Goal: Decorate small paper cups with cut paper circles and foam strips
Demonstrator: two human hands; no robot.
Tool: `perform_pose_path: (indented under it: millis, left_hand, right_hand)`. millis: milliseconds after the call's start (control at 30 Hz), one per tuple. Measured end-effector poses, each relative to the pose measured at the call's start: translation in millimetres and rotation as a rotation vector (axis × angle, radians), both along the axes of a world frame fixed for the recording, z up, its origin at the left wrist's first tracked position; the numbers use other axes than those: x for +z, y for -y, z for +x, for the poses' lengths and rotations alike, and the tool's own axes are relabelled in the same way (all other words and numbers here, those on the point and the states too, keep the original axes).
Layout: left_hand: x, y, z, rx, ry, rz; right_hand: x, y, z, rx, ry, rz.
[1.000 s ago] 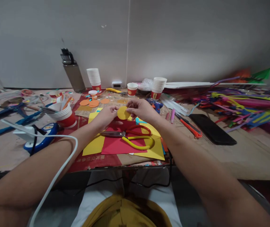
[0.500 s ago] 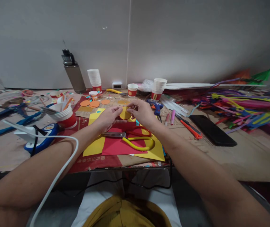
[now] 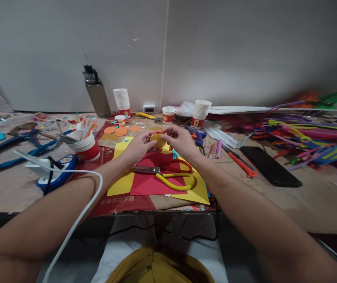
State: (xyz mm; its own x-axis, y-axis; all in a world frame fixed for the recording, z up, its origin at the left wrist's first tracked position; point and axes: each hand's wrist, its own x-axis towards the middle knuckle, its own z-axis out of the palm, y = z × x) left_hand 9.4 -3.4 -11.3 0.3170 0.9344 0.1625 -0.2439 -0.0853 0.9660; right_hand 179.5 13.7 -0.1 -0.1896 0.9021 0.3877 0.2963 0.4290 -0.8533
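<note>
- While the left hand [image 3: 139,147] and right hand [image 3: 181,143] pinch a round yellow paper disc [image 3: 158,140], it sits above the scissors with red-and-yellow looped handles [image 3: 176,179].
- Smooth red paper [image 3: 156,188] lies beneath the scissors.

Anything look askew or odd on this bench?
The white cable passes over the left forearm, where it might snag. The colourful craft stems lie in a tangled heap at right. The bottle appears to lean, possibly just lens distortion.

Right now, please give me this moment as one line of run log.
left hand: pinches yellow disc | right hand: fingers at disc's edge | scissors: on red paper | phone: flat, at right
</note>
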Motion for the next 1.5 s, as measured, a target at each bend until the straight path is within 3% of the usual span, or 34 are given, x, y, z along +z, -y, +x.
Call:
perform_pose_path:
  millis: [367, 567, 767, 900, 1100, 1300, 1500]
  left_hand:
    - [2.4, 3, -1, 0.035, -0.105, 0.075]
    - [3.0, 2, 1, 0.077, -0.033, -0.055]
    - [4.3, 2, 0, 0.091, 0.093, -0.203]
    - [3.9, 2, 0, 0.106, 0.114, -0.22]
    - [2.7, 5, 2, 0.017, 0.077, -0.203]
    - [1.6, 7, 6, -0.041, 0.179, -0.209]
    - [0.4, 5, 6, -0.07, 0.255, -0.197]
  right_hand:
    - [-3.0, 0, -3, -0.061, 0.124, 0.043]
    - [3.5, 1, 0, 0.027, 0.04, 0.019]
    - [12.5, -1, 10, -0.08, 0.038, -0.02]
    - [11.3, 1, 9, -0.084, 0.169, 0.131]
    - [1.6, 4, 2, -0.069, 0.385, 0.371]
    - [1.9, 5, 3, -0.072, 0.467, 0.44]
    - [8.2, 8, 2, -0.067, 0.481, 0.413]
